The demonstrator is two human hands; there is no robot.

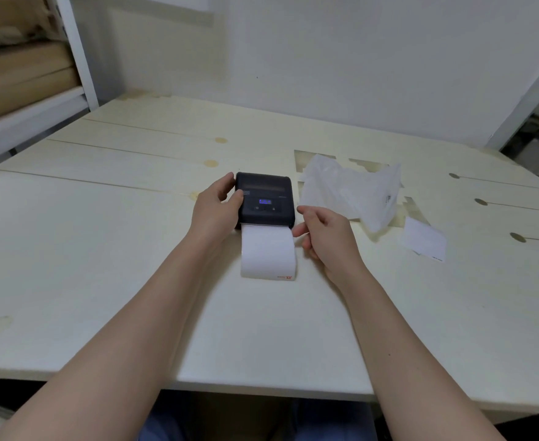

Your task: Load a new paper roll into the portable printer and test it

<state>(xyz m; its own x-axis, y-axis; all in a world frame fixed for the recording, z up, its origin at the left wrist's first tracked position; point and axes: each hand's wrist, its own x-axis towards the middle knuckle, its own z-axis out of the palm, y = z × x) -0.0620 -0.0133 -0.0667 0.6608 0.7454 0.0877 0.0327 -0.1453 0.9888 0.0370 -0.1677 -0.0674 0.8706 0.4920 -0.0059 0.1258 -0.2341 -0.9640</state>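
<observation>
1. The portable printer lies flat at the middle of the table, its small display lit blue.
2. A paper strip comes out of the printer's near edge and lies on the table towards the person. It has a red mark at its near right corner.
3. The left hand grasps the printer's left side, thumb on top and fingers curled at the far corner.
4. The right hand is just right of the strip, fingers loosely curled and holding nothing. Whether it touches the paper cannot be told.
5. A crumpled clear wrapper and a small white slip lie to the right.
</observation>
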